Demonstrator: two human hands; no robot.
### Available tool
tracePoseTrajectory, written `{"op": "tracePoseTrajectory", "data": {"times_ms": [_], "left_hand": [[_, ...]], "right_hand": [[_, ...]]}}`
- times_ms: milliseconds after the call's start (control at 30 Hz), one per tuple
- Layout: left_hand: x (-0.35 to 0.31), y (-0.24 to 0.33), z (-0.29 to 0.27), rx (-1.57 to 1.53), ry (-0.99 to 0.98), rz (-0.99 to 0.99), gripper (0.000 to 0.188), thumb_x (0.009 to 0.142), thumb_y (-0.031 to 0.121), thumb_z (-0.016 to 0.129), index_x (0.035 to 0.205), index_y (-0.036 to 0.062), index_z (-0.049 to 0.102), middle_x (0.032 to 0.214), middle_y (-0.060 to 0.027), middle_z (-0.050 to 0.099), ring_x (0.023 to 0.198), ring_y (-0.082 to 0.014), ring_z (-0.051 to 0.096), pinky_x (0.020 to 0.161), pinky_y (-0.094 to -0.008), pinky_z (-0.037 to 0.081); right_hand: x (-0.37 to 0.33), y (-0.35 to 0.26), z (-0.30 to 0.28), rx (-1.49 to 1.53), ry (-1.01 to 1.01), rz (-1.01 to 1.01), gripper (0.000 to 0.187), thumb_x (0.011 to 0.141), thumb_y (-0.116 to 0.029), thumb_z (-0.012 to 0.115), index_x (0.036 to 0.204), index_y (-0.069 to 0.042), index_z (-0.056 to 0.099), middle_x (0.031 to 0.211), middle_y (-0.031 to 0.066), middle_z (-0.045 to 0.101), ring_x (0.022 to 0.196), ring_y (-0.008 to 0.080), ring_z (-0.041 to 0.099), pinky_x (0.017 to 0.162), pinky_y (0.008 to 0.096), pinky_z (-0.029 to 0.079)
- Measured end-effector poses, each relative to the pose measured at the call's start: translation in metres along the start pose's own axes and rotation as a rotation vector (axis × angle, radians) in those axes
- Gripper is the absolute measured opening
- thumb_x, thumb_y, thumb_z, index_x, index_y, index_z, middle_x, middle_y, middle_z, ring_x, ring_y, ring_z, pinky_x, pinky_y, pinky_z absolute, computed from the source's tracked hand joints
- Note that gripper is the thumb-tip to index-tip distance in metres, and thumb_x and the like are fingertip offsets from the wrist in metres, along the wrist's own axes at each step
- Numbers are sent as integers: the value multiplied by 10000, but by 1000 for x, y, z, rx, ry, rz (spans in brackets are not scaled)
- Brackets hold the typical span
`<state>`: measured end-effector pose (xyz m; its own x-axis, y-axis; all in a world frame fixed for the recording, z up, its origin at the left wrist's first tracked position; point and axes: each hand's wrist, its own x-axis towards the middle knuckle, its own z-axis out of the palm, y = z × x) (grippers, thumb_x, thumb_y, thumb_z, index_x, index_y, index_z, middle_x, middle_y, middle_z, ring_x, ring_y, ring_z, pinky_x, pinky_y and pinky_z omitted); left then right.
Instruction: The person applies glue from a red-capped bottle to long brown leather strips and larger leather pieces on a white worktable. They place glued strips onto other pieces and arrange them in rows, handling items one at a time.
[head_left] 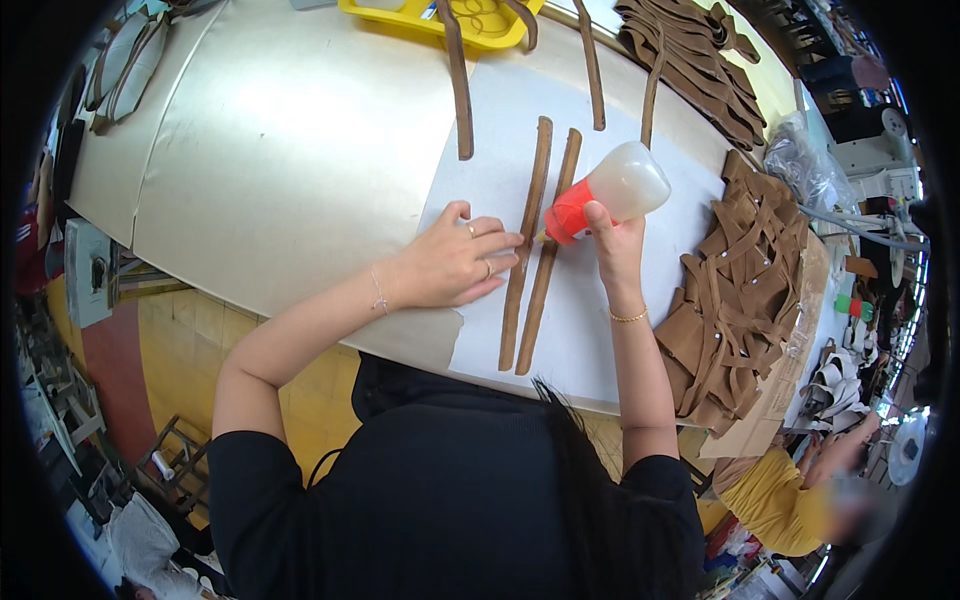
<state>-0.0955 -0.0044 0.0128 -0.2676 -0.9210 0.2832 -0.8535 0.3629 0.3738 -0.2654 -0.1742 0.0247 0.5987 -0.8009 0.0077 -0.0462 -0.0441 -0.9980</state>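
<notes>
My right hand (pixel 618 245) is wrapped round a squeeze bottle (pixel 638 182), whitish and translucent with a red band near its neck. The bottle is tilted, its small tip pointing down and left at two long brown strips. The left strip (pixel 513 310) and the right strip (pixel 536 310) lie nearly parallel on a white sheet (pixel 480 345). Next to the left strip, my left hand (pixel 460 258) rests with its fingers apart, fingertips at the strip's edge. Whether the bottle's tip touches a strip, I cannot tell.
A yellow tray (pixel 400 17) stands at the far edge, with brown strips (pixel 459 90) hanging over it. To the right lies a heap of brown cut pieces (pixel 735 300); another stack (pixel 690 65) sits at the far right. A person in yellow (pixel 775 500) is at lower right.
</notes>
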Motion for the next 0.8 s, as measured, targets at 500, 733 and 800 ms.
{"op": "tracePoseTrajectory", "data": {"times_ms": [500, 733, 800], "left_hand": [[-24, 22, 13, 16, 24, -27, 358, 783, 316, 688, 1107, 177, 624, 1273, -22, 527, 1172, -208, 460, 900, -472, 333], [-24, 21, 14, 47, 15, -12, 349, 787, 350, 679, 1090, 185, 633, 1236, -6, 533, 1183, -195, 443, 917, -488, 323], [-24, 20, 14, 41, 3, -13, 345, 789, 346, 679, 1089, 183, 635, 1235, -14, 534, 1187, -201, 441, 919, -488, 315]], "right_hand": [[-16, 1, 9, -213, -110, 24, 423, 765, -341, 777, 935, 23, 644, 835, 66, 678, 761, 129, 619, 671, 270, 505], [-30, 2, 9, -193, -151, 34, 417, 755, -329, 783, 930, 25, 650, 818, 76, 681, 747, 137, 631, 663, 274, 514], [-35, 3, 11, -176, -157, 42, 419, 751, -331, 787, 923, 25, 652, 810, 78, 682, 740, 139, 634, 656, 272, 516]]}}
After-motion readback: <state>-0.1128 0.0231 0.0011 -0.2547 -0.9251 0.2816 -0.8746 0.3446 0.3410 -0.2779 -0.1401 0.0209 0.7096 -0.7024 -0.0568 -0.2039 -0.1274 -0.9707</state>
